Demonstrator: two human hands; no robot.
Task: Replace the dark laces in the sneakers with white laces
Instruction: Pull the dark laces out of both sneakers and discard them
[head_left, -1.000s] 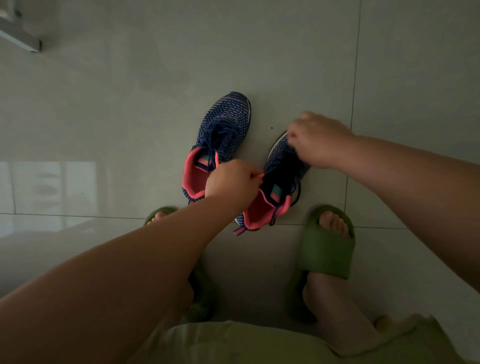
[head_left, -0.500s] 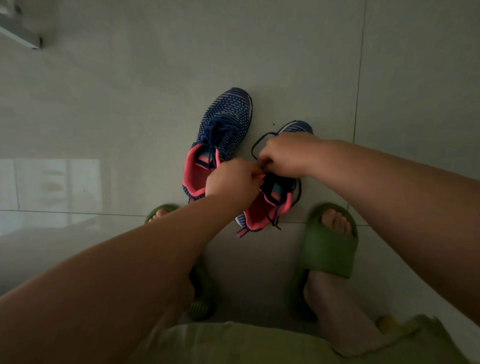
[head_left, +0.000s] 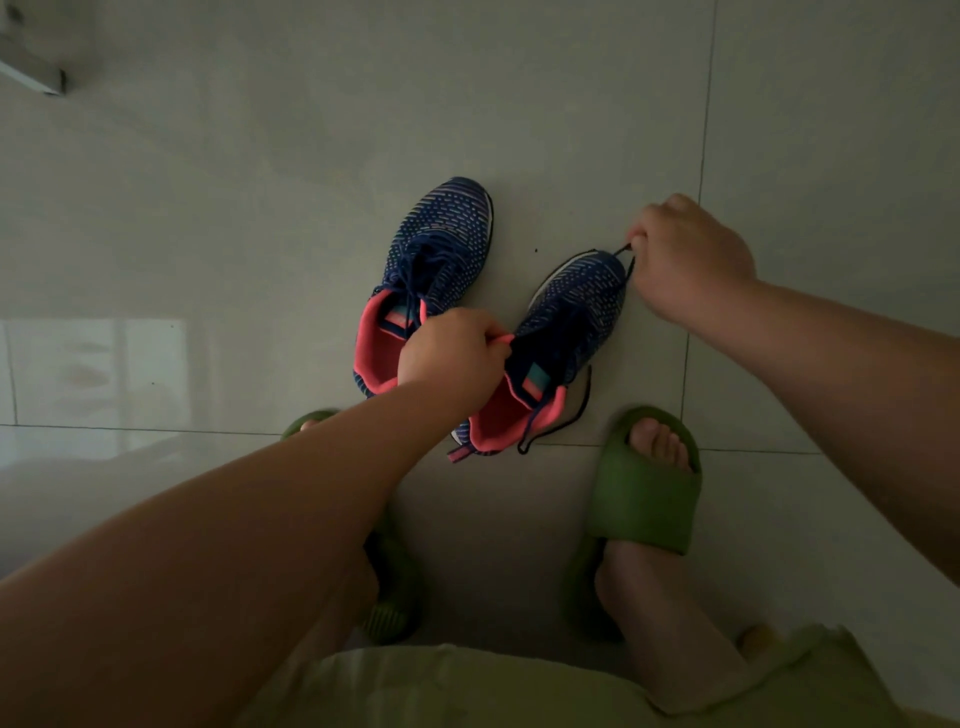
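No writing readable on either sneaker, my left hand (head_left: 452, 356) gripping the right sneaker's (head_left: 563, 332) pink collar, my right hand (head_left: 688, 260) pinching its dark lace (head_left: 626, 252) past the toe

Left hand (head_left: 451, 353) out ahead on a long bare forearm that runs up from the lower-left corner, knuckles up, fingers curled tight with thumb and forefinger pinching the pink collar edge of the right-hand sneaker (head_left: 545, 358). Right hand (head_left: 688, 262) further forward and off to the right, wrist bent, back of the hand up, fingertips bunched and pinching the dark lace (head_left: 626, 249) just past that sneaker's toe, forearm slanting in from the right edge. Hands well apart, both arms bare, feet planted below in green slides, the left one mostly hidden under the left arm.
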